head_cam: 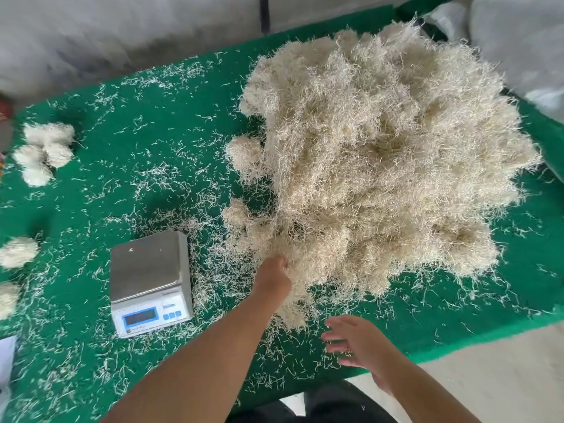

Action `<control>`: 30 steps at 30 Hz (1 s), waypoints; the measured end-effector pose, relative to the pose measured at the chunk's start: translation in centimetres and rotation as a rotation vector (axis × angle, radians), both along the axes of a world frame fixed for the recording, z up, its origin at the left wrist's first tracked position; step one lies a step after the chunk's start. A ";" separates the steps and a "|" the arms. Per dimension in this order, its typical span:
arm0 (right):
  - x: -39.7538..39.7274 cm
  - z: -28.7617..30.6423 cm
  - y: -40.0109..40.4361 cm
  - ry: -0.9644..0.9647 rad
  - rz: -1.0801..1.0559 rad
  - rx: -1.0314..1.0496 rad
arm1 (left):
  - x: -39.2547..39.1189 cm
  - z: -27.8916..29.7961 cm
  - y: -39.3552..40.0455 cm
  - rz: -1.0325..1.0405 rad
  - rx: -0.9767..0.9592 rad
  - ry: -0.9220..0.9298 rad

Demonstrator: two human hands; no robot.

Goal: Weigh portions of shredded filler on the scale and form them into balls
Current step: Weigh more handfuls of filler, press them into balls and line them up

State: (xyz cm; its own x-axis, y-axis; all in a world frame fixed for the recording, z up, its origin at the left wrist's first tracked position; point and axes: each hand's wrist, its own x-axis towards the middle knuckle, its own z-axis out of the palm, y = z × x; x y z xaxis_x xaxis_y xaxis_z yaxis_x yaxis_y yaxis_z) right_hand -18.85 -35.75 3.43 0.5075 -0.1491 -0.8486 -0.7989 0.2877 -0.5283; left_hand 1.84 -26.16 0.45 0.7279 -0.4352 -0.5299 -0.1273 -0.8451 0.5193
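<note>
A big heap of pale shredded filler (381, 154) covers the right half of the green table (146, 190). My left hand (273, 277) reaches into the heap's near edge, its fingers curled into a clump of filler. My right hand (355, 340) hovers over the table's front edge with fingers spread, holding nothing. A small digital scale (149, 279) with a bare steel pan stands left of my left arm. Several formed filler balls (45, 151) lie at the far left, and two more balls (16, 253) sit at the left edge.
Loose strands are scattered all over the green mat. White plastic bags (518, 41) stand behind the heap at the back right. A pale floor (503, 377) shows past the table's front right edge. A white sheet (6, 358) lies at the lower left.
</note>
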 end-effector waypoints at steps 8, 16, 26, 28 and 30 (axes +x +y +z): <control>3.9 0.1 1.5 0.002 -0.284 0.642 | -3.2 3.8 3.0 0.193 -0.208 0.137; 10.4 3.5 2.9 -0.226 -0.615 0.671 | -4.6 9.2 5.0 0.193 -0.358 0.237; 16.9 8.6 3.5 -0.280 -0.737 0.544 | -1.4 14.2 6.2 0.118 -0.337 0.160; 18.0 9.5 3.7 -0.286 -0.735 0.535 | -0.5 14.7 6.1 0.096 -0.331 0.086; 18.9 9.6 3.7 -0.275 -0.754 0.506 | 0.3 15.1 6.1 0.073 -0.299 0.028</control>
State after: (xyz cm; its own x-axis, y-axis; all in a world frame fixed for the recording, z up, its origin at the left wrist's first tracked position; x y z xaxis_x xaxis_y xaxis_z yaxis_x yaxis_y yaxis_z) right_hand 0.08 -32.00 13.06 0.6193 -0.1665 -0.7673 -0.1755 0.9232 -0.3420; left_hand 2.16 -20.01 15.56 0.7496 -0.5221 -0.4068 -0.0540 -0.6609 0.7486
